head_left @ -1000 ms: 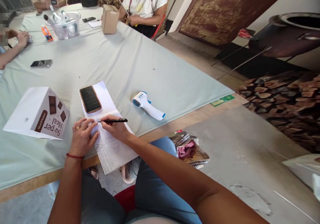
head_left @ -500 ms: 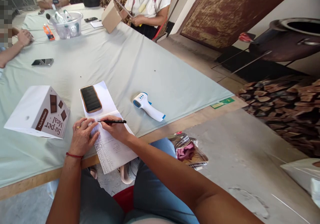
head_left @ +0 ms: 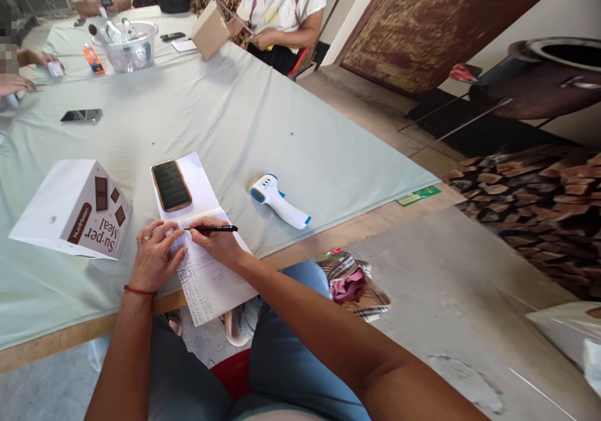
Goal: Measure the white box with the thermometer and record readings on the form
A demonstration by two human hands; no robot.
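Observation:
A black pen (head_left: 215,228) is gripped in my right hand (head_left: 216,243), its tip down at the paper. Under both hands lies an open notebook (head_left: 218,283) with handwriting on it, its near edge hanging over the table's edge. My left hand (head_left: 158,253) rests flat on the notebook's left side, fingers spread, close to the pen tip. A smartphone (head_left: 171,186) in a brown case lies on the upper page. To the right of the notebook is a white and blue infrared thermometer (head_left: 278,201). A white "Su-per Meal" box (head_left: 70,211) stands left of my left hand.
On the pale cloth-covered table (head_left: 225,114) are another phone (head_left: 81,116) and a clear basket (head_left: 134,52) with bottles. Across it, a person (head_left: 286,14) holds a cardboard piece (head_left: 212,28); other people sit at the far and left sides. Firewood (head_left: 521,202) is stacked at right.
My hands, the pen and the notebook stay almost in place. At the left, a person's hands have shifted, and one now has a small white thing at it.

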